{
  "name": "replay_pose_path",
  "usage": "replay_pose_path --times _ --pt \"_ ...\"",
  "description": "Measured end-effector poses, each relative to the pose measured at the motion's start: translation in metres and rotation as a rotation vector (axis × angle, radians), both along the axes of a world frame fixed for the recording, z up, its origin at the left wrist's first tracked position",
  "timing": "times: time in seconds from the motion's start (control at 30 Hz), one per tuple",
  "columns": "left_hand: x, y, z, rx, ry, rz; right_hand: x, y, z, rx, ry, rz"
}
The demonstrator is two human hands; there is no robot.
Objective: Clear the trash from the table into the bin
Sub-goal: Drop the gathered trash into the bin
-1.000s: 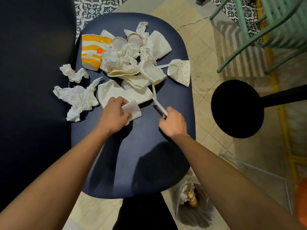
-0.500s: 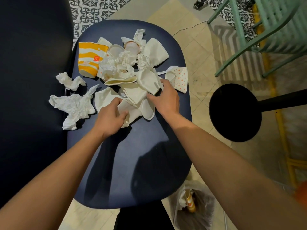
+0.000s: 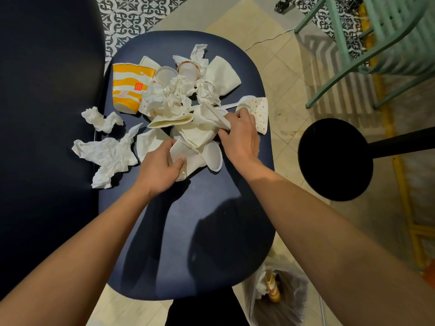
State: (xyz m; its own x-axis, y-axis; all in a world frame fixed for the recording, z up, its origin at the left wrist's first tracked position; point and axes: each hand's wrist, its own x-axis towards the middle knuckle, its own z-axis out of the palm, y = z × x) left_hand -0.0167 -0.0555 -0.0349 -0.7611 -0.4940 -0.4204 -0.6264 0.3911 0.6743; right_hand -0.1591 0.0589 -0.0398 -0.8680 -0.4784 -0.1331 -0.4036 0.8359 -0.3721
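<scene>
A heap of trash covers the far half of the dark blue table [image 3: 188,231]: a yellow-striped paper cup [image 3: 128,90], crumpled napkins [image 3: 106,156], flattened white paper cups [image 3: 221,76] and a dotted paper cup [image 3: 260,114]. My left hand [image 3: 160,169] is shut on a flattened white cup [image 3: 190,162] at the heap's near edge. My right hand [image 3: 239,137] grips a folded white paper piece [image 3: 219,117] together with a flat strip, just left of the dotted cup. The bin [image 3: 277,300], lined with a clear bag and holding some trash, stands on the floor below the table's near right corner.
A dark sofa or bench [image 3: 42,137] borders the table on the left, with napkins overlapping its edge. A round black stool [image 3: 334,158] stands to the right, and a green chair [image 3: 376,43] farther back right. Tiled floor surrounds the table.
My right hand moved from the table's near middle, carrying a white strip, up into the heap beside the dotted cup. My left hand kept hold of the flattened cup and shifted slightly forward.
</scene>
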Motion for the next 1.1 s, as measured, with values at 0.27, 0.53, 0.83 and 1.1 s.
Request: replay_pose_path --times 0.27,0.53,0.83,1.1 --pt "0.008 0.014 0.016 -0.01 0.025 0.006 0.012 0.023 0.014 -0.099 0.084 -0.083" --pt "0.023 0.049 0.038 -0.026 0.03 0.004 0.058 0.076 0.034 -0.108 -0.02 -0.2" --pt "0.042 0.114 0.041 0.053 0.085 -0.074 0.108 0.157 0.024 -0.126 -0.064 -0.302" --pt "0.06 0.206 0.03 0.152 0.092 -0.124 0.157 0.268 0.008 -0.051 -0.137 -0.412"
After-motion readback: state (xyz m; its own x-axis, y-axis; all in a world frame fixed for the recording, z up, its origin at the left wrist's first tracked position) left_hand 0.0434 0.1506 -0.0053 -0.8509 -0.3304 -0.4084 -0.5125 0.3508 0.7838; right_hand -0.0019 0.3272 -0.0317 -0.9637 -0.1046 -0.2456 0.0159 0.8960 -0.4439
